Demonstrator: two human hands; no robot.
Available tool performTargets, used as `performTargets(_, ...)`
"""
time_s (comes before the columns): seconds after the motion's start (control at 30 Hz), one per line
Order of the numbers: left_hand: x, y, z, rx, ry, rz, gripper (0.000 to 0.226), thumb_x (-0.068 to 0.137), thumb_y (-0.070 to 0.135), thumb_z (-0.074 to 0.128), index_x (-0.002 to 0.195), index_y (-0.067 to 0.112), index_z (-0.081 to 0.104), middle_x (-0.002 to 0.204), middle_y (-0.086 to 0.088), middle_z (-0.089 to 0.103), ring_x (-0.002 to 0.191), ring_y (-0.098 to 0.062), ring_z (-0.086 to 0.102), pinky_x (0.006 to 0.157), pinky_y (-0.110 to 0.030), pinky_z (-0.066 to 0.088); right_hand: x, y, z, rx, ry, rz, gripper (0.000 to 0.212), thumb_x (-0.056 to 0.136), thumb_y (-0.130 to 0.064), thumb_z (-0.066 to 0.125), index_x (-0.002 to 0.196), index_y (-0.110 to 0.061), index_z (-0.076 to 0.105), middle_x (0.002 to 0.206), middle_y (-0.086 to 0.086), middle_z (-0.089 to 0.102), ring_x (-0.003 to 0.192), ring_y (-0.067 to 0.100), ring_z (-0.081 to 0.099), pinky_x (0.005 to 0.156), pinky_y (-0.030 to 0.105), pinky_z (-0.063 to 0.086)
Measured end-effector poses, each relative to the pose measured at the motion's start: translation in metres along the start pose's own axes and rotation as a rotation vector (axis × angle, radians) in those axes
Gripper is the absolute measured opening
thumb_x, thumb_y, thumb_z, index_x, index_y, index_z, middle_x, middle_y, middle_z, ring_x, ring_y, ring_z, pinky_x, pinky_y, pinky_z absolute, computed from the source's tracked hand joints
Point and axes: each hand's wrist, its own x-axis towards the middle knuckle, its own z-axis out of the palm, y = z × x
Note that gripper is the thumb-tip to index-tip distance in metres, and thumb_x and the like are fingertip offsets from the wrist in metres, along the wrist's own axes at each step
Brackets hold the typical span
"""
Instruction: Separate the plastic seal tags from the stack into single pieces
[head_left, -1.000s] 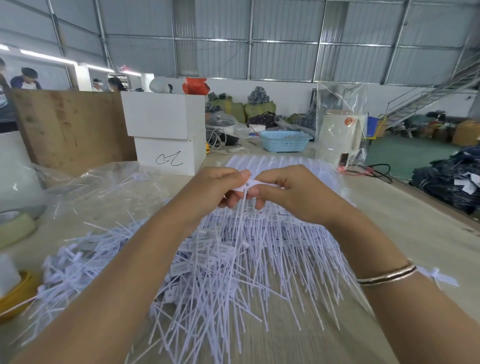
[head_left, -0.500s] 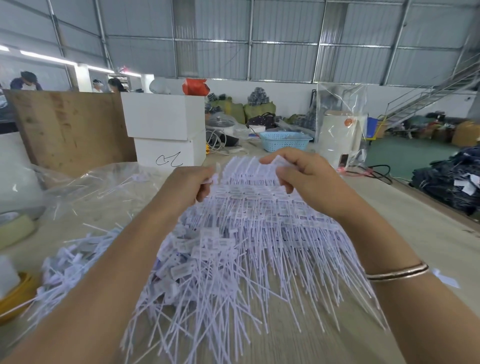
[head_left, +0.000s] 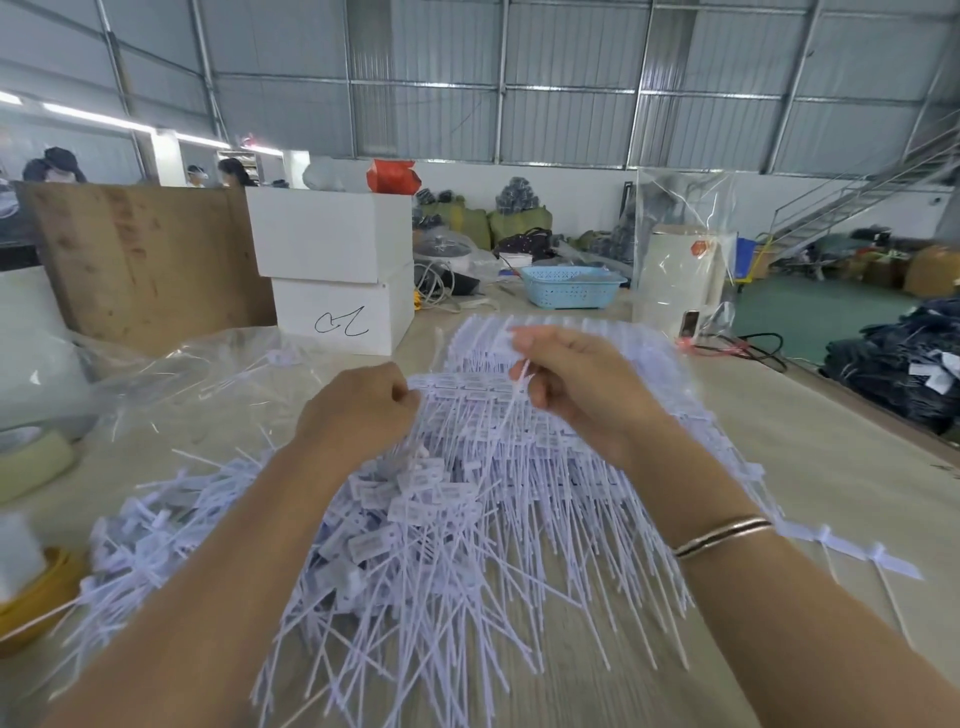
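A: What is on the desk (head_left: 810, 447)?

B: A big heap of white plastic seal tags (head_left: 447, 525). It lies in the middle of the pale desk. The loose tags fan out toward the near edge, with their thin tails pointing every way.

A: What are the hands doing?

B: The left hand (head_left: 358, 410) is curled tight, and its grip pinches the end of a joined strip of tags (head_left: 467, 387). The right hand (head_left: 576, 384) is curled too, and its grip pinches one thin tag tail (head_left: 522, 376) just above the strip. The right wrist wears a thin bangle (head_left: 724, 535).

A: Where is the stack?

B: The flat stack (head_left: 597, 332) lies just behind the hands, on the far side of the heap.

A: What else is on the desk?

B: Two white boxes (head_left: 337, 270) sit one on top of the other at the back, with a brown board (head_left: 145, 265) beside them on the left. A blue basket (head_left: 571, 286) is farther back. A crinkly clear bag (head_left: 182, 374) lies on the left. A roll of tape (head_left: 36, 457) sits near the left edge.

A: And the room?

B: It is a big hall with grey metal walls (head_left: 571, 78). Metal stairs (head_left: 857, 197) go up on the right. A few people (head_left: 54, 166) are far off on the left.
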Motion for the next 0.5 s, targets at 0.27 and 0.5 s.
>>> performTargets(0.27, 0.001, 0.007, -0.005, -0.154, 0.119, 0.022, 0.024, 0.092, 0.033, 0.046, 0.07, 0.027, 0.049, 0.069, 0.006, 0.059, 0.066, -0.014, 0.056, 0.061, -0.029, 0.04, 0.026, 0.071, 0.051, -0.504, 0.01, 0.018, 0.018, 0.088, -0.03, 0.065, 0.093, -0.015, 0.073, 0.088, 0.004, 0.069, 0.065, 0.005, 0.056, 0.054, 0.007, 0.039)
performTargets(0.5, 0.0, 0.005, -0.004, -0.203, 0.029, 0.026, 0.022, 0.094, 0.033, 0.046, 0.073, 0.026, 0.052, 0.08, 0.003, 0.065, 0.066, -0.018, 0.057, 0.067, -0.035, 0.051, 0.066, 0.073, 0.012, -1.092, 0.162, -0.071, 0.028, 0.097, -0.019, 0.045, 0.119, -0.013, 0.06, 0.116, 0.007, 0.061, 0.097, 0.024, 0.06, 0.084, 0.035, 0.05)
